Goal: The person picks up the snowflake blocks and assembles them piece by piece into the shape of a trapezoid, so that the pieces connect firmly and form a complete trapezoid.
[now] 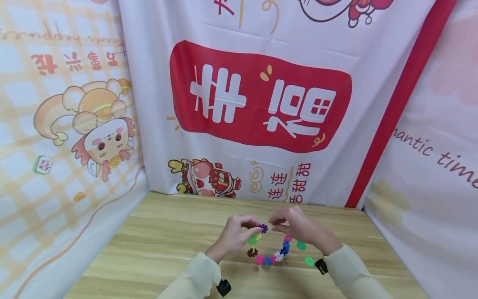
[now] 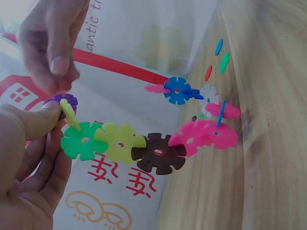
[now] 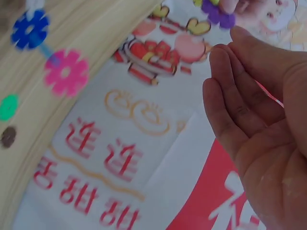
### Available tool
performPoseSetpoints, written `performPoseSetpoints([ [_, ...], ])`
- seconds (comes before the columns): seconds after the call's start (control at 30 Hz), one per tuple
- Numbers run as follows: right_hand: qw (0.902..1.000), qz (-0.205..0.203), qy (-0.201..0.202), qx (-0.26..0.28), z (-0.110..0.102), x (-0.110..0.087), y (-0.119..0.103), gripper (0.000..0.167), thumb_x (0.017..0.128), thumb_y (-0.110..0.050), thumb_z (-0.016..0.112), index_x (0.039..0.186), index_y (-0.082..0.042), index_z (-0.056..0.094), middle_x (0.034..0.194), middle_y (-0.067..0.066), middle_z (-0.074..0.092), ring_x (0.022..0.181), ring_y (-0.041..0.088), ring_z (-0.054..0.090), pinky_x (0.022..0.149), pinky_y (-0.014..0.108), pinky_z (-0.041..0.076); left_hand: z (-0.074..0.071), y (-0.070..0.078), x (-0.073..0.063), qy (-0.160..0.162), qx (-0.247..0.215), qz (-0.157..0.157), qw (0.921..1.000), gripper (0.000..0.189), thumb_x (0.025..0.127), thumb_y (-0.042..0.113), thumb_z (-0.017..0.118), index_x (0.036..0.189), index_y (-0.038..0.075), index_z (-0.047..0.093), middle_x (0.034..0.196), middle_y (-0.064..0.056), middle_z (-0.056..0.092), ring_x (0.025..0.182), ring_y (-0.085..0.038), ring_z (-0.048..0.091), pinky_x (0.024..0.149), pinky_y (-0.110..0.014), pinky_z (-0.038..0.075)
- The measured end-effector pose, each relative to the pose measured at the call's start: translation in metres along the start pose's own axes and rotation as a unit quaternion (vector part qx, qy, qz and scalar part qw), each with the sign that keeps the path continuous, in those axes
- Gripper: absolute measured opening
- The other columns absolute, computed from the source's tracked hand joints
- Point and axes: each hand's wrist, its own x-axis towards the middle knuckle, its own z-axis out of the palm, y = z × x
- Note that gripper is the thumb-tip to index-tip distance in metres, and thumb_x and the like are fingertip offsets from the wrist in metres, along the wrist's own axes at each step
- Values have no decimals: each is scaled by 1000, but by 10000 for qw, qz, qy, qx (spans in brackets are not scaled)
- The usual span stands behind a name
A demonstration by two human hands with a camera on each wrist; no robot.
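Observation:
A chain of interlocking snowflake discs curves in an open loop above the wooden table. My left hand [image 1: 238, 233] pinches the purple disc [image 2: 67, 101] at one end between thumb and fingers. From there the chain runs through yellow, a green disc [image 2: 84, 141], another yellow, a dark brown disc [image 2: 165, 165] and pink discs [image 2: 206, 134]. Beyond these come white and blue discs [image 2: 177, 91], and a pink disc [image 3: 67, 73] forms the other end. Close beside the purple disc, my right hand [image 3: 264, 96] has loosely bent fingers with nothing between them.
Loose green discs [image 1: 309, 261] lie on the table [image 1: 157, 241] by the right wrist. A blue disc [image 2: 219, 47] and a red disc [image 2: 208, 73] lie there too, along with a brown disc [image 3: 8, 136]. A printed cloth [image 1: 261, 166] hangs behind the table.

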Motion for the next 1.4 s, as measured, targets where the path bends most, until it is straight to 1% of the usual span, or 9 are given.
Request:
performPoseSetpoints([
  [0.13,9966,802,-155,75,-4,-25,18,12,96,-15,79,108,-16,80,103,-4,80,92,4,73,81,21,62,-2,-7,-5,249,-116,-113,9996,6,95,22,79,101,23,79,97,7,80,86,-6,72,79,-26,63],
  [0.27,9894,1393,-413,28,5,-54,44,17,95,-19,80,110,-13,79,104,-3,79,90,4,71,80,25,63,-4,-9,-7,340,-323,-232,9986,6,95,24,79,102,25,79,97,7,80,86,-9,72,76,-26,63],
  [0.5,9874,1484,-532,152,52,-100,95,17,89,-10,83,104,-2,77,94,6,77,79,5,65,70,26,60,-5,-6,-7,442,-463,-302,9975,8,95,23,80,102,23,80,98,6,80,88,-10,73,79,-27,63],
  [0.63,9850,1657,-389,279,70,-112,108,19,87,-10,85,101,-2,77,88,4,75,75,1,60,65,21,55,-5,-6,-8,498,-467,-320,9972,7,95,24,79,102,22,80,98,5,80,87,-10,73,77,-27,63],
  [0.8,9823,1799,-278,449,75,-115,113,19,86,-9,85,101,-2,78,87,3,73,74,1,59,65,21,54,-6,-7,-9,530,-485,-346,9968,6,96,24,79,102,23,80,97,5,80,87,-10,73,76,-26,63],
  [1.03,9754,1994,-581,745,68,-113,116,14,87,-7,84,87,-7,70,81,-2,67,71,3,55,62,21,49,-5,-4,-7,497,-535,-285,9969,8,96,26,79,103,22,80,97,3,80,84,-10,72,74,-24,63],
  [1.13,9763,1914,-564,838,61,-112,113,16,87,-4,83,85,-6,67,78,-3,65,70,3,54,61,22,48,-4,-3,-7,461,-542,-292,9970,9,96,27,79,103,21,80,97,2,80,84,-10,72,73,-24,63],
  [1.27,9848,1551,-236,751,43,-100,102,12,89,-3,81,90,-4,69,80,-3,67,70,1,56,60,21,52,-4,-3,-7,461,-517,-352,9970,8,96,27,79,103,22,79,97,3,80,84,-10,72,75,-24,63],
  [1.4,9899,1285,66,596,17,-83,86,8,93,-9,80,97,-11,74,87,-2,73,75,1,63,66,21,58,-4,-4,-8,465,-511,-428,9967,7,96,26,79,102,22,79,97,3,80,84,-10,72,76,-25,63],
])
